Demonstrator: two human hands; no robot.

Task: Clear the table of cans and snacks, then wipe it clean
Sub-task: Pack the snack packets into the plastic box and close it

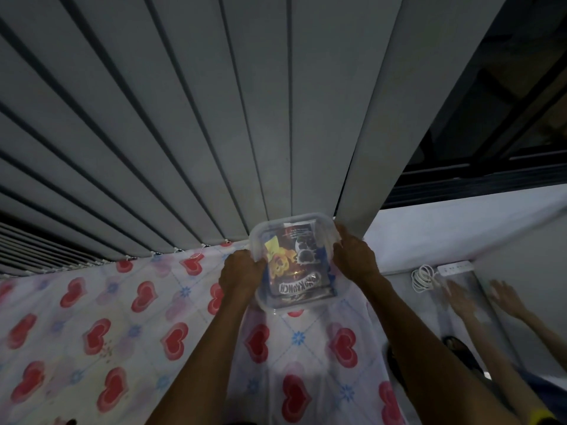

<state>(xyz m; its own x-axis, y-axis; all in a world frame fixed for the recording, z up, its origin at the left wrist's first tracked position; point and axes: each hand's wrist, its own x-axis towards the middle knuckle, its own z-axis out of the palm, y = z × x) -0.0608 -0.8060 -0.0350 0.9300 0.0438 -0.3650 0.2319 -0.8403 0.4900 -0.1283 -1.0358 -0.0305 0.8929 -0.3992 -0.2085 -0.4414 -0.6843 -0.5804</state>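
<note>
A clear plastic container is at the far edge of the table, close against the vertical blinds. Inside it lies a blue snack packet with yellow and dark print. My left hand grips the container's left rim. My right hand grips its right rim. Whether the container rests on the heart-print tablecloth or is held just above it is unclear. No cans are in view.
Grey vertical blinds hang right behind the table. To the right are a dark window, a white power strip with a coiled cable, a reflective panel mirroring my arms, and dark sandals on the floor.
</note>
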